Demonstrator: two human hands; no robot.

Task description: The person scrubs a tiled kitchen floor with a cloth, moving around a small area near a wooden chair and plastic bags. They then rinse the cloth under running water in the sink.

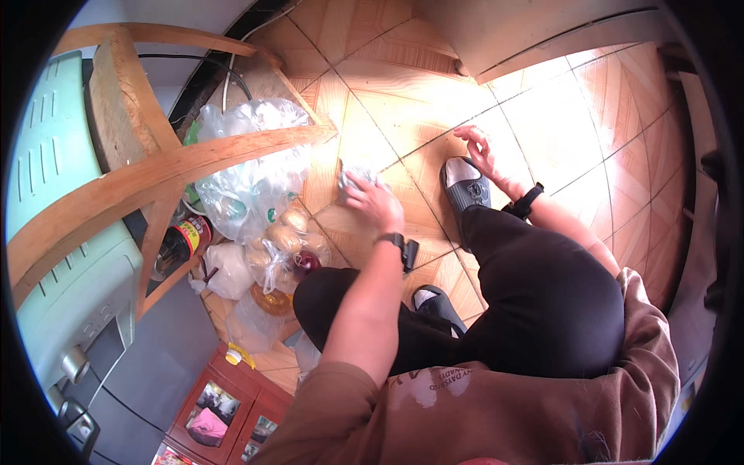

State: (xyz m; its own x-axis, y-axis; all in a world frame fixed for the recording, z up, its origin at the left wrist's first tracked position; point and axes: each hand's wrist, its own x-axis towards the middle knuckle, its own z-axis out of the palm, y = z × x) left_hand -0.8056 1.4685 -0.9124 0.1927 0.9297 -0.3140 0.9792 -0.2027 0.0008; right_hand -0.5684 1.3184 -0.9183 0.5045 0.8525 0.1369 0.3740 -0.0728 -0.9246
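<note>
My left hand (372, 200) presses a light grey cloth (359, 173) on the wood-patterned tiled floor (372, 128), its fingers spread over the cloth. The cloth lies to the right of a heap of clear plastic bags (256, 168). Over the floor near the slipper (465, 189) on one foot is my right hand (478, 148), with fingers loosely bent and nothing seen in it. Each wrist wears a black band. Both forearms reach forward past black-trousered knees.
A wooden rack (174, 165) holding a mint-green appliance (55, 145) stands at left. Beneath and beside it are a dark bottle with a red label (189, 238), bags of round produce (290, 232) and a tied white bag (228, 270). A red cabinet (226, 401) stands at lower left.
</note>
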